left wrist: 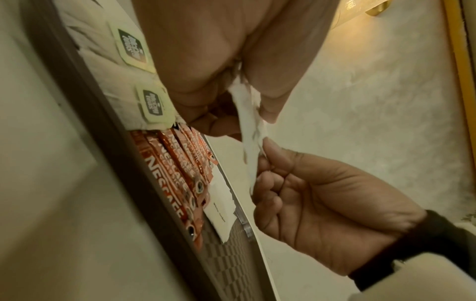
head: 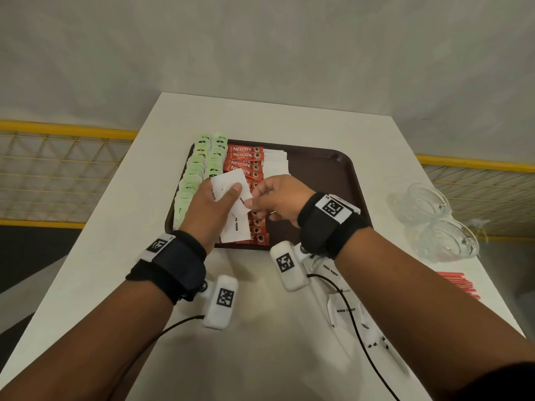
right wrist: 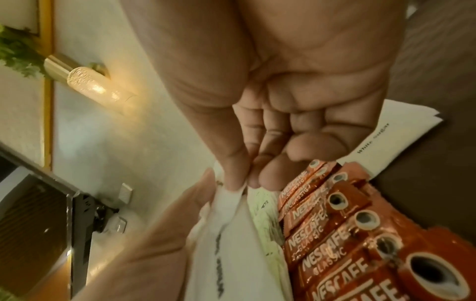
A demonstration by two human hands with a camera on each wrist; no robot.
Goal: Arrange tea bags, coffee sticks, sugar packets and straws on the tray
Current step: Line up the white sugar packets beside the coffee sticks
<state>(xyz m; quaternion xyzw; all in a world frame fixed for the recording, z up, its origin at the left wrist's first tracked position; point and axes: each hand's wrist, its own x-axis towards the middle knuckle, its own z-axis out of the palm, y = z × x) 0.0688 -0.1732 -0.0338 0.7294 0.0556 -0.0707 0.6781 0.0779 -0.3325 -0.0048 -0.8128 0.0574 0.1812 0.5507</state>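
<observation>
The white table point(head: 254, 117) carries everything, and the brown tray point(head: 324, 175) on it serves as the landmark. Along the tray's left side lie two columns of green tea bags point(head: 199, 166), overlapping from far edge to near edge. Just right of them, still in the tray, runs a column of red coffee sticks point(head: 246, 157), also overlapping. Right of the sticks at the tray's far end sit a few laid sugar packets point(head: 275, 163); the tray's right part shows bare brown.

Off the tray to its right stand clear glass cups point(head: 434, 221), and nearer than those, at the table's right edge, lie red straws point(head: 457, 282). Just in front of the tray's near right corner, more loose packets point(head: 344, 309) lie on the table, partly under the right forearm.

Above the tray's near left part, the left hand point(head: 211, 204) grips a fanned stack of packets point(head: 231, 186), thumb pressed across the top one. The right hand point(head: 278, 198) meets it from the right, thumb and forefinger pinching the edge of one packet in that stack, the other fingers curled in. The wrist views show the pinch closed on the white paper, over the sticks.
</observation>
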